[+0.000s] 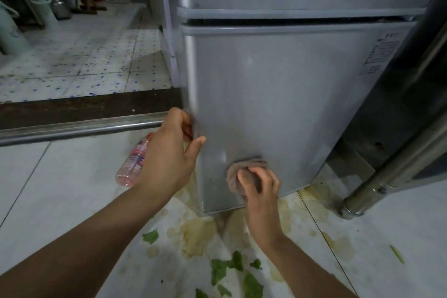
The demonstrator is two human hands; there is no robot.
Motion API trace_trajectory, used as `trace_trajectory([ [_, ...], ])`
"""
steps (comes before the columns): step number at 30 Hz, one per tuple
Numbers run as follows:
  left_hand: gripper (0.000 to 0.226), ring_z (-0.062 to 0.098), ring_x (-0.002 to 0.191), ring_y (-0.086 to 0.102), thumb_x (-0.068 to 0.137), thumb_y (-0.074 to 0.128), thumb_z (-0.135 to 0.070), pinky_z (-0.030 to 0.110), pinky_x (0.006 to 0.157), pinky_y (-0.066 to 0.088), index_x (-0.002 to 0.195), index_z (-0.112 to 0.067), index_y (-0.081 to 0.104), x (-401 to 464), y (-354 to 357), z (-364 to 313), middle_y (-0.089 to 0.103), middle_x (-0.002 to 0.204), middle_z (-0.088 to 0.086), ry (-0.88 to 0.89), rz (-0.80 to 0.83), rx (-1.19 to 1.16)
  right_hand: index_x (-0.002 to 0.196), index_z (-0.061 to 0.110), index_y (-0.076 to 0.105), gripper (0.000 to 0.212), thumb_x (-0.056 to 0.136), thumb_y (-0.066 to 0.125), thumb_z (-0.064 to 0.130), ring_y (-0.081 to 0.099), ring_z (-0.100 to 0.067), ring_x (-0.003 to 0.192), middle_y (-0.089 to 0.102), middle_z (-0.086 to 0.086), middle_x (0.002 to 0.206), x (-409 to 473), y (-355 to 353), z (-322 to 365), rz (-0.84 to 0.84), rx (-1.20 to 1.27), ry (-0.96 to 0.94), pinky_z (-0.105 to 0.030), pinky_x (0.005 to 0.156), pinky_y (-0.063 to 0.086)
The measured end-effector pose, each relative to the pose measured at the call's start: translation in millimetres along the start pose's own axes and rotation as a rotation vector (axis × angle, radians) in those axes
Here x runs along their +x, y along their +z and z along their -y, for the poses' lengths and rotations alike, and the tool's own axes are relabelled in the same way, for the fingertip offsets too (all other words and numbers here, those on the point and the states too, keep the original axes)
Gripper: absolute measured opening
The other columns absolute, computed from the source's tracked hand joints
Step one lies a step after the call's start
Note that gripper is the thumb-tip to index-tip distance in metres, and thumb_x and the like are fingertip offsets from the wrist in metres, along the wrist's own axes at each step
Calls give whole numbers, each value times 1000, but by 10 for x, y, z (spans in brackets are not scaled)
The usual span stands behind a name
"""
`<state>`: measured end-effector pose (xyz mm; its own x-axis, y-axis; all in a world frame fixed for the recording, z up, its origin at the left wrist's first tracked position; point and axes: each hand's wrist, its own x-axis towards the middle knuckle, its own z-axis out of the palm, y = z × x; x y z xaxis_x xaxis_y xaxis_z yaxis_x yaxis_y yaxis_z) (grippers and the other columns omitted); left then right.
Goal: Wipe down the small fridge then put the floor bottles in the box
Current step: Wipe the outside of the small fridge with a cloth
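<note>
The small grey fridge [278, 94] stands in front of me with two doors, both closed. My left hand [169, 152] grips the left edge of the lower door, thumb on the front and fingers curled round the side. My right hand [261, 191] presses a bunched pinkish-grey cloth [239, 174] against the lower door near its bottom, fingers curled over it. A pink-tinted plastic bottle [133, 164] lies on the floor to the left of the fridge, partly hidden behind my left wrist.
Yellowish stains and green leaf scraps [227, 268] cover the white floor tiles below the fridge. A metal threshold rail [79, 128] runs at the left. A steel pole [387, 172] leans at the right. Flasks and pots [36, 7] stand in the far room.
</note>
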<state>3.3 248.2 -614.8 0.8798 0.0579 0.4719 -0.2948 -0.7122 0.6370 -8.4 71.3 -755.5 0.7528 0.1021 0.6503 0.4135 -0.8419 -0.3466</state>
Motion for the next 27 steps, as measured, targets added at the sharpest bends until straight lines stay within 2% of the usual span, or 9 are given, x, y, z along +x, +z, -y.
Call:
trace_trajectory([
  [4, 27, 10, 75, 55, 81, 67, -18, 24, 66, 38, 92, -22, 43, 9, -9, -11, 55, 81, -9, -15, 7, -16, 106, 13, 68, 32, 80, 56, 0, 40, -13, 104, 45, 0, 116, 384, -334, 55, -40, 101, 12, -32, 88, 44],
  [8, 25, 4, 83, 57, 84, 62, -14, 22, 73, 42, 99, -25, 45, -46, -65, 34, 59, 91, -9, -2, 70, -51, 106, 9, 72, 28, 83, 59, 1, 44, -26, 99, 41, 0, 112, 729, -632, 244, -341, 16, -134, -38, 82, 37],
  [13, 43, 1, 91, 58, 86, 56, -2, 15, 77, 43, 109, -36, 42, -170, -113, 171, 58, 100, -16, -21, 206, -73, 119, 17, 55, 35, 91, 55, -3, 44, -27, 94, 41, -7, 113, 901, -466, 448, -537, 87, -154, -26, 87, 38],
  [15, 47, 0, 92, 56, 85, 57, -1, 10, 76, 41, 114, -35, 43, -196, -127, 222, 56, 100, -17, -13, 233, -58, 120, 24, 50, 44, 87, 63, -2, 41, -27, 93, 40, -6, 114, 757, -254, 400, -482, 7, -235, -29, 83, 39],
  [18, 50, 1, 93, 53, 84, 56, 2, 4, 75, 38, 124, -26, 47, -241, -138, 291, 51, 104, -15, -22, 233, 10, 115, 39, 57, 41, 87, 61, 9, 43, -22, 92, 41, 2, 110, 424, 14, 225, -98, -123, -482, -34, 73, 53],
  [20, 52, 4, 97, 53, 83, 56, 4, 6, 77, 39, 126, -23, 46, -285, -150, 320, 51, 108, -12, -37, 221, 30, 106, 31, 69, 36, 86, 50, 8, 43, -20, 86, 43, 1, 106, 281, 66, 128, 22, -250, -717, -32, 62, 53],
  [21, 52, 5, 99, 53, 83, 55, 4, 10, 80, 40, 127, -22, 46, -304, -165, 336, 52, 111, -9, -42, 216, 33, 106, 26, 70, 35, 86, 50, 5, 44, -21, 83, 46, 0, 105, 265, 58, 120, 61, -255, -741, -33, 61, 52],
  [24, 50, 8, 101, 55, 84, 56, 3, 17, 84, 41, 127, -21, 46, -344, -253, 399, 56, 117, -4, -69, 191, 35, 111, 22, 63, 22, 90, 62, 15, 51, -21, 82, 62, -3, 97, 453, -72, 291, 79, -62, -495, -39, 67, 51],
  [27, 48, 9, 99, 54, 84, 57, 2, 16, 81, 41, 125, -21, 48, -366, -331, 467, 55, 116, -4, -114, 174, 36, 104, 19, 66, 22, 95, 55, 35, 53, -16, 82, 61, 0, 89, 821, -290, 494, -48, 76, -367, -36, 71, 49],
])
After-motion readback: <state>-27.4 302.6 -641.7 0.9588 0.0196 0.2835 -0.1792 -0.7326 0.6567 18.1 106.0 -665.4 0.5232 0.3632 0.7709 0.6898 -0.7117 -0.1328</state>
